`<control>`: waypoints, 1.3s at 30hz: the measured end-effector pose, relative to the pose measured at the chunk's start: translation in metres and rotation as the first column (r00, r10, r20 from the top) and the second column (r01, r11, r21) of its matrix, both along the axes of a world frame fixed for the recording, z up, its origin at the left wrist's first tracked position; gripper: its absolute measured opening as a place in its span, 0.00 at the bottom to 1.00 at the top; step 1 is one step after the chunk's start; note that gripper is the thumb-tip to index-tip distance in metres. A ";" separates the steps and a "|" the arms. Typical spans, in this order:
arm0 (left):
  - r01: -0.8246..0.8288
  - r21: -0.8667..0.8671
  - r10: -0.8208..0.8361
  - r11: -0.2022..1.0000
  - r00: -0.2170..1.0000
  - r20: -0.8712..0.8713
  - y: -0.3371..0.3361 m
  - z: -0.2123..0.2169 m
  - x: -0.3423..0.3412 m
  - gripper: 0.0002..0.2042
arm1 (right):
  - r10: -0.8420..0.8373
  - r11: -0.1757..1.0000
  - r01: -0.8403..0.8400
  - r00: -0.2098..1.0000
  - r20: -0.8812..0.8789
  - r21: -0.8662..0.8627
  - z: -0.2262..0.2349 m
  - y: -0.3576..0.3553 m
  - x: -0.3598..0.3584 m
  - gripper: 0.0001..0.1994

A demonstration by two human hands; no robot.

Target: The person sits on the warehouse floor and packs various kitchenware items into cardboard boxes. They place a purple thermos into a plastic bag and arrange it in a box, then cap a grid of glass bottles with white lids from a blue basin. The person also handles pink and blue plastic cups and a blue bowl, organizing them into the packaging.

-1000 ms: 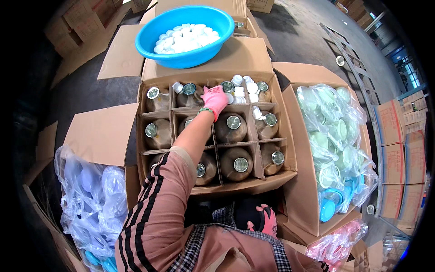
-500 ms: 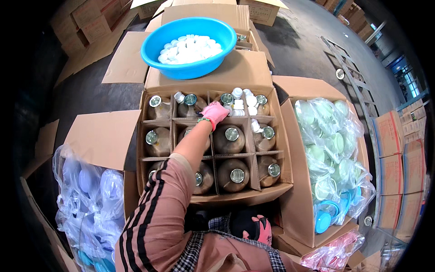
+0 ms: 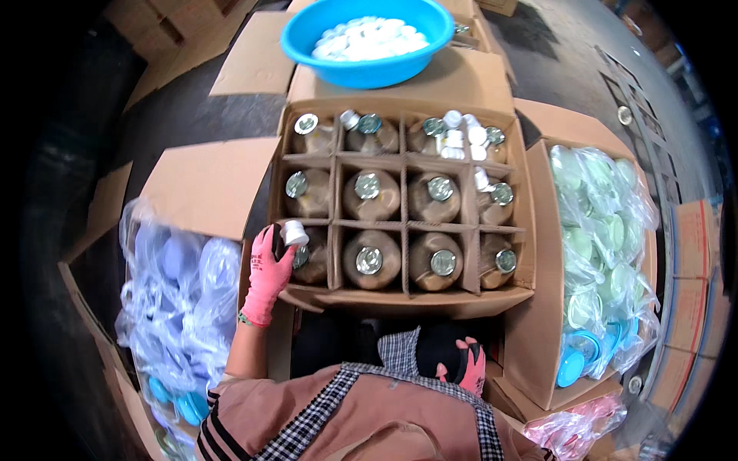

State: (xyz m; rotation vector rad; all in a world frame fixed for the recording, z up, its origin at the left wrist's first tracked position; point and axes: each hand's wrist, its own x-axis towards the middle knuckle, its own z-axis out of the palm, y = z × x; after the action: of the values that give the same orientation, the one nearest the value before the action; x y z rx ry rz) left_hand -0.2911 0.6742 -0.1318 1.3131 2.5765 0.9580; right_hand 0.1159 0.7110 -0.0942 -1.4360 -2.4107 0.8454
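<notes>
My left hand, in a pink glove, is at the near left corner of a divided carton. It is closed on a white plastic cap, held just above the mouth of the near-left glass jar. Round glass jars with open mouths, such as this middle one, stand one to each compartment. Loose white caps lie among the far-right jars, and one more cap leans at a far-left jar. My right hand, gloved in pink, rests low by my knee, its fingers apart and seemingly holding nothing.
Past the carton, a blue basin of white discs sits on its flap. On the left is a box of bagged purple lids. To the right, another box holds bagged green and blue lids. Red bagged items lie below it.
My left hand has moved from the far middle compartments to the near left corner, now with a white cap in it. The view has shifted; my right hand stays by the knee.
</notes>
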 end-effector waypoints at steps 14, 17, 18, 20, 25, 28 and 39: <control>0.325 0.467 -0.265 0.822 0.945 -0.192 -0.040 0.121 0.066 0.24 | 0.076 0.997 -0.075 0.995 -0.068 0.018 0.004 -0.008 -0.037 0.28; -0.372 0.648 -0.538 0.665 0.362 0.761 -0.057 0.115 0.077 0.26 | 0.122 0.992 -0.122 0.992 -0.027 0.021 0.007 -0.010 -0.045 0.27; -0.413 0.653 -0.633 0.635 0.206 0.746 -0.068 0.121 0.079 0.26 | 0.144 0.989 -0.143 0.989 -0.040 0.034 0.004 -0.014 -0.049 0.27; -0.495 0.595 -0.637 0.633 0.102 0.764 -0.083 0.126 0.088 0.29 | 0.140 0.989 -0.139 0.990 -0.005 0.054 0.005 -0.017 -0.054 0.28; -0.467 0.659 -0.763 0.590 -0.056 0.644 -0.106 0.162 0.103 0.34 | 0.174 0.982 -0.176 0.984 0.029 0.074 -0.006 -0.024 -0.066 0.30; -0.554 0.652 -0.836 0.518 -0.165 0.524 -0.110 0.170 0.111 0.35 | 0.168 0.983 -0.171 0.985 0.047 0.063 -0.006 -0.027 -0.065 0.30; -0.075 0.063 0.072 0.995 0.996 0.053 -0.049 0.007 0.004 0.19 | 0.063 0.997 -0.061 0.997 -0.043 0.052 0.003 -0.022 -0.020 0.30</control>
State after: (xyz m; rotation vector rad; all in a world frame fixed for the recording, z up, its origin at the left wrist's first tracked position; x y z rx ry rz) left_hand -0.2869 0.6250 -0.1251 1.1999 2.5925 1.0818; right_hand 0.0957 0.6888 -0.0916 -1.3174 -2.4368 0.8153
